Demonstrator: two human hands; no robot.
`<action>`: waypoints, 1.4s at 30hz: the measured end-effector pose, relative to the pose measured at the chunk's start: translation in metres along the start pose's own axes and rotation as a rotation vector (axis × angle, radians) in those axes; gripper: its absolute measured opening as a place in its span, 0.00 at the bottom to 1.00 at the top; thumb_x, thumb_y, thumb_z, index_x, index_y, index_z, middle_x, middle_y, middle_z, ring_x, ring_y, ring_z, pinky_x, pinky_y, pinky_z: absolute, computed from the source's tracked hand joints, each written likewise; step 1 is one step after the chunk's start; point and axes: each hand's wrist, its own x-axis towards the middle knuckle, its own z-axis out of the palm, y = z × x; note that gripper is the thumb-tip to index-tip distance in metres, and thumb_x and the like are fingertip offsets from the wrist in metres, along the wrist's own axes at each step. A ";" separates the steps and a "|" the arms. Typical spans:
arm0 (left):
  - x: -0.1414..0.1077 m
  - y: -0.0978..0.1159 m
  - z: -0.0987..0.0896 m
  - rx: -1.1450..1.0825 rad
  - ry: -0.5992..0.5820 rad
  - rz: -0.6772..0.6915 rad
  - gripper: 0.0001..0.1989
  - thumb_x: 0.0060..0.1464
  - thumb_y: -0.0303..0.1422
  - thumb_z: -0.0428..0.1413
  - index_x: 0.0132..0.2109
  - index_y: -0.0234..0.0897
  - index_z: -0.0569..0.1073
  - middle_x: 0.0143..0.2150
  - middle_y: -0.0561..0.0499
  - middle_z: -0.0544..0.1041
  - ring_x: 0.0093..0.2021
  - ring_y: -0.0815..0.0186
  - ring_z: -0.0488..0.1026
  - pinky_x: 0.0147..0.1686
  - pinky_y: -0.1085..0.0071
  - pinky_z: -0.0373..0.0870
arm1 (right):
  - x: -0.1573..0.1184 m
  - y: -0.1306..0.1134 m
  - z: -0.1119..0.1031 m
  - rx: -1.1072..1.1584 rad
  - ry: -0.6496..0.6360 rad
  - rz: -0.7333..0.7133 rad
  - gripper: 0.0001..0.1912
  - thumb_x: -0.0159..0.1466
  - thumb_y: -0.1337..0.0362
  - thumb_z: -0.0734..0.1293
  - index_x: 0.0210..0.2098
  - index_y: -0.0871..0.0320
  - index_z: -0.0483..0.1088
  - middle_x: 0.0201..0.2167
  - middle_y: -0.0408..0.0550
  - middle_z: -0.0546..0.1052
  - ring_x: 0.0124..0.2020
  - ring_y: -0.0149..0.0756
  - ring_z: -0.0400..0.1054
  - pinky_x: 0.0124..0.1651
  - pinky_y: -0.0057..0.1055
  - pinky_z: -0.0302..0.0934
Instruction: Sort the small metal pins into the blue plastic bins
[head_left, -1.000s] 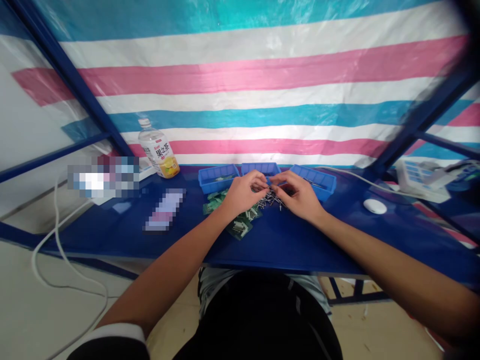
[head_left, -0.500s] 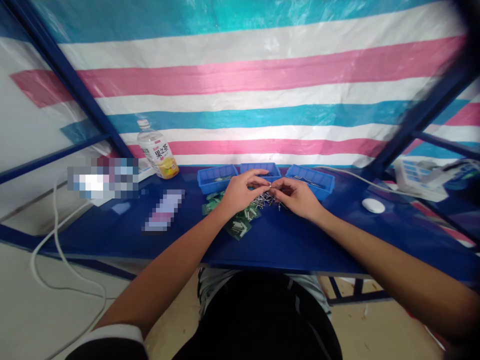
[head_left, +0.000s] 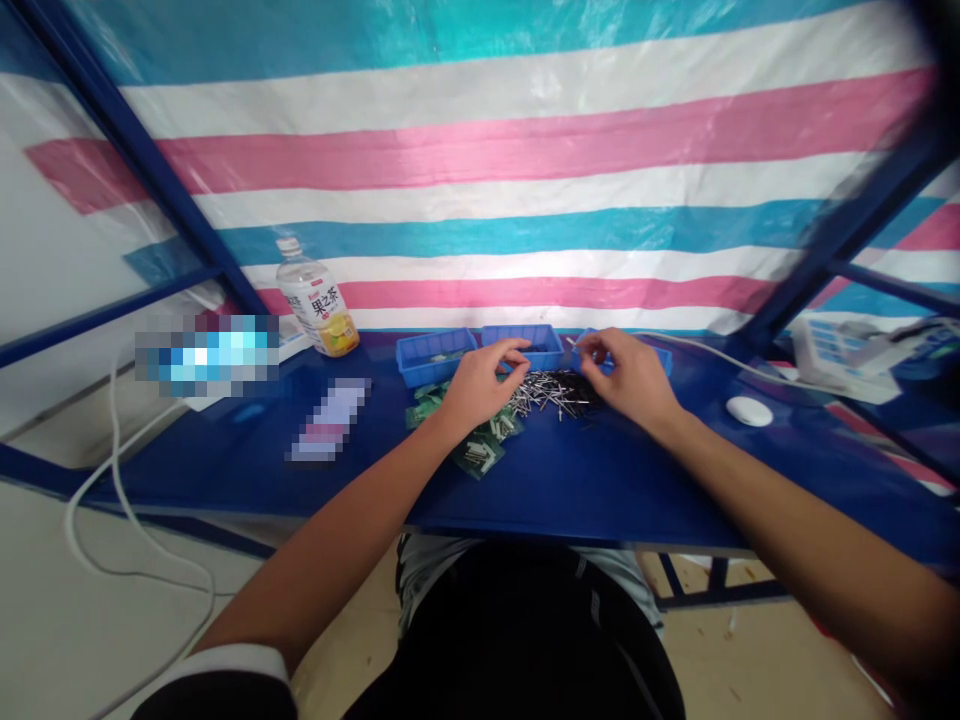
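Note:
My right hand (head_left: pixel 628 378) pinches a small, thin, pale metal pin (head_left: pixel 571 341) between thumb and fingers, in front of the right blue bin (head_left: pixel 661 362). To its left, my left hand (head_left: pixel 480 384) hovers with fingers curved and thumb apart, nothing visible between them. Between the hands lies a loose pile of silver and black pins (head_left: pixel 551 393). Green-backed small packets (head_left: pixel 480 455) with silver pieces inside lie under and beside my left wrist. Behind the hands stand a middle blue bin (head_left: pixel 551 333) with dark pieces and a left blue bin (head_left: pixel 420 372) with some pieces.
A drink bottle (head_left: pixel 318 305) and a blurred-out phone-like thing (head_left: pixel 330 420) are on the left of the blue table (head_left: pixel 600 490). A white oval object (head_left: pixel 749 411) and a power strip (head_left: pixel 836 360) are on the right. A striped sheet (head_left: pixel 480 160) hangs behind.
My hands were together over the pile; my right hand has moved right and away, toward the right bin, with the pin. My left hand stays nearly in place, its fingertips now parted.

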 end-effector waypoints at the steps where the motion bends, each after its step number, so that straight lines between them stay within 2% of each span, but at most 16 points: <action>1: 0.000 -0.001 -0.001 0.054 -0.003 0.029 0.16 0.70 0.33 0.56 0.61 0.42 0.76 0.49 0.46 0.86 0.47 0.59 0.83 0.48 0.58 0.81 | 0.000 0.008 -0.001 -0.068 0.015 -0.008 0.08 0.70 0.64 0.66 0.46 0.54 0.77 0.39 0.54 0.80 0.41 0.48 0.73 0.46 0.46 0.69; 3: 0.000 -0.003 -0.003 0.182 0.001 0.092 0.14 0.70 0.32 0.55 0.59 0.41 0.77 0.50 0.46 0.85 0.52 0.57 0.81 0.54 0.55 0.78 | -0.001 0.021 -0.002 -0.194 0.016 -0.011 0.08 0.70 0.64 0.65 0.44 0.54 0.78 0.38 0.55 0.80 0.43 0.52 0.72 0.48 0.49 0.68; 6: 0.001 -0.008 -0.009 0.392 0.013 0.128 0.12 0.72 0.32 0.53 0.56 0.39 0.79 0.54 0.45 0.84 0.58 0.53 0.77 0.59 0.50 0.72 | -0.003 0.032 0.000 -0.264 -0.047 -0.025 0.10 0.72 0.59 0.66 0.43 0.53 0.80 0.39 0.56 0.80 0.45 0.54 0.70 0.51 0.52 0.67; 8: 0.001 -0.012 -0.014 0.520 0.012 0.089 0.13 0.72 0.33 0.54 0.57 0.39 0.79 0.56 0.44 0.82 0.61 0.51 0.73 0.61 0.48 0.68 | -0.004 0.035 0.002 -0.257 -0.126 -0.042 0.12 0.73 0.56 0.66 0.45 0.54 0.80 0.41 0.57 0.81 0.45 0.54 0.71 0.52 0.52 0.67; 11: 0.000 -0.018 -0.023 0.609 0.000 -0.020 0.15 0.71 0.33 0.55 0.59 0.41 0.80 0.59 0.45 0.82 0.63 0.50 0.70 0.62 0.48 0.65 | -0.004 0.037 0.005 -0.260 -0.214 -0.064 0.15 0.74 0.60 0.64 0.51 0.56 0.80 0.44 0.57 0.83 0.47 0.53 0.73 0.53 0.49 0.67; 17: 0.002 -0.025 -0.033 0.566 -0.067 -0.132 0.13 0.72 0.37 0.54 0.52 0.44 0.84 0.56 0.46 0.82 0.56 0.51 0.75 0.57 0.51 0.69 | 0.000 0.048 0.010 -0.262 -0.197 -0.057 0.18 0.73 0.65 0.60 0.54 0.54 0.81 0.45 0.56 0.83 0.47 0.52 0.74 0.53 0.50 0.67; 25: 0.005 -0.036 -0.034 0.453 -0.073 -0.130 0.14 0.69 0.31 0.55 0.52 0.43 0.85 0.54 0.45 0.82 0.52 0.54 0.78 0.54 0.54 0.76 | 0.007 0.047 0.016 -0.084 -0.210 -0.091 0.19 0.75 0.63 0.59 0.54 0.56 0.80 0.46 0.56 0.82 0.48 0.51 0.77 0.54 0.48 0.70; 31: 0.005 -0.039 -0.033 0.435 -0.048 -0.135 0.13 0.68 0.30 0.57 0.51 0.43 0.85 0.53 0.45 0.81 0.51 0.55 0.79 0.54 0.55 0.78 | 0.003 0.043 0.013 -0.053 -0.214 -0.064 0.16 0.74 0.63 0.61 0.52 0.55 0.80 0.45 0.55 0.82 0.47 0.51 0.77 0.53 0.50 0.72; 35: 0.005 -0.035 -0.034 0.429 -0.062 -0.147 0.13 0.68 0.30 0.56 0.51 0.42 0.85 0.53 0.44 0.81 0.52 0.54 0.79 0.55 0.54 0.77 | 0.001 0.033 0.011 -0.087 -0.173 -0.069 0.16 0.73 0.61 0.63 0.53 0.55 0.79 0.45 0.58 0.81 0.49 0.55 0.75 0.54 0.55 0.71; 38: 0.006 -0.031 -0.036 0.413 -0.058 -0.149 0.13 0.68 0.29 0.55 0.51 0.41 0.84 0.53 0.44 0.81 0.52 0.54 0.79 0.56 0.55 0.77 | 0.000 0.010 0.012 -0.070 -0.115 -0.145 0.17 0.73 0.58 0.66 0.58 0.55 0.78 0.50 0.60 0.80 0.55 0.59 0.71 0.59 0.62 0.67; 42: 0.007 -0.027 -0.035 0.404 0.006 -0.130 0.12 0.69 0.30 0.55 0.52 0.40 0.82 0.53 0.45 0.82 0.55 0.53 0.79 0.59 0.55 0.75 | -0.004 -0.033 0.017 0.132 -0.248 -0.345 0.21 0.73 0.54 0.69 0.62 0.53 0.74 0.54 0.57 0.79 0.59 0.56 0.70 0.65 0.61 0.65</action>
